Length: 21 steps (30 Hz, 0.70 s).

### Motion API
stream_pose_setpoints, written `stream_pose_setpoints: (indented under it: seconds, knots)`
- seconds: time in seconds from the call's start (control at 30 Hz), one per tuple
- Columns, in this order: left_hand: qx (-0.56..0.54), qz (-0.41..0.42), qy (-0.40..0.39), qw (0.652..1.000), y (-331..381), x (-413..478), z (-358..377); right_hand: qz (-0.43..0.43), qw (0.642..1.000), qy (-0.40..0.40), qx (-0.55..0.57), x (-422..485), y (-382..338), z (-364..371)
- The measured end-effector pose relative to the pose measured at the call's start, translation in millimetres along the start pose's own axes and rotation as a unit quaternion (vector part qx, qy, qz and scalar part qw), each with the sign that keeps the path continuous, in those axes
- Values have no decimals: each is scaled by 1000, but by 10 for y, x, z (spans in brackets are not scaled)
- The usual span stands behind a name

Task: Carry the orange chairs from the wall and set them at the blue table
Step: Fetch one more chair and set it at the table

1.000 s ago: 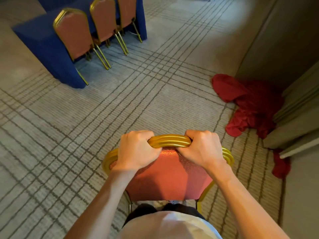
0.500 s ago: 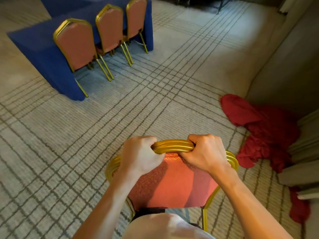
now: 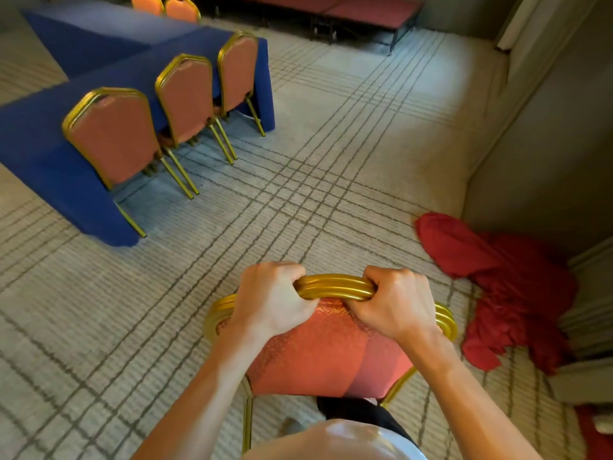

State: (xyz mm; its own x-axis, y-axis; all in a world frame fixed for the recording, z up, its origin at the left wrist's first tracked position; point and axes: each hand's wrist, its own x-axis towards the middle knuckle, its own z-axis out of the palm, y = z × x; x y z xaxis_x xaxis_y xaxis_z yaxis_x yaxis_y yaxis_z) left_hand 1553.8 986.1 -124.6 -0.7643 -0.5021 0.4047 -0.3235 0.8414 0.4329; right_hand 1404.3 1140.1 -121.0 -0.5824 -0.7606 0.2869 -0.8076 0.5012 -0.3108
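Your left hand (image 3: 272,300) and right hand (image 3: 394,307) both grip the gold top rail (image 3: 335,287) of the orange chair (image 3: 331,356), 6 o'clock; blue counter (image 3: 43,151) at 10 o'clock, row of chairs (image 3: 185,94) tucked along it

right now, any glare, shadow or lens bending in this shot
Head view: wide-angle bending bows the lines of the beige striped carpet near the edges; highlights glint on the ribbed gold top rail of the held orange chair; uneven shadow falls across its fabric back.
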Motion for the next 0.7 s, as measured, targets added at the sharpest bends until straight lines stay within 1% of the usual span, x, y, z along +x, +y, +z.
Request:
stream_pose_setpoints:
  seconds: [0.2, 0.3, 0.4, 0.43, 0.47, 0.5, 0.57, 0.7]
  knots:
    - [-8, 21, -5, 1000, -452, 830, 445, 24, 999, -30, 5, 870, 356, 428]
    - [-4, 10, -9, 1000, -702, 1383, 674, 32, 997, -68, 10, 1516, 513, 614]
    - [18, -24, -5, 1000, -878, 2014, 827, 16, 995, -103, -9, 2284, 686, 656]
    - [19, -37, -1, 999, -938, 2154, 862, 12, 993, -116, 2, 2473, 724, 674]
    - [24, -39, 1, 999, -1030, 2422, 926, -8, 994, -111, 8, 2783, 792, 728]
    - [30, -33, 2, 999, -1050, 2478, 928, -13, 992, -122, 9, 2850, 782, 725]
    - [26, -38, -8, 999, -1148, 2808, 994, -19, 992, -125, 12, 3188, 893, 788]
    - [27, -29, -1, 999, -1290, 3278, 1106, -24, 992, -126, 18, 3696, 1019, 892]
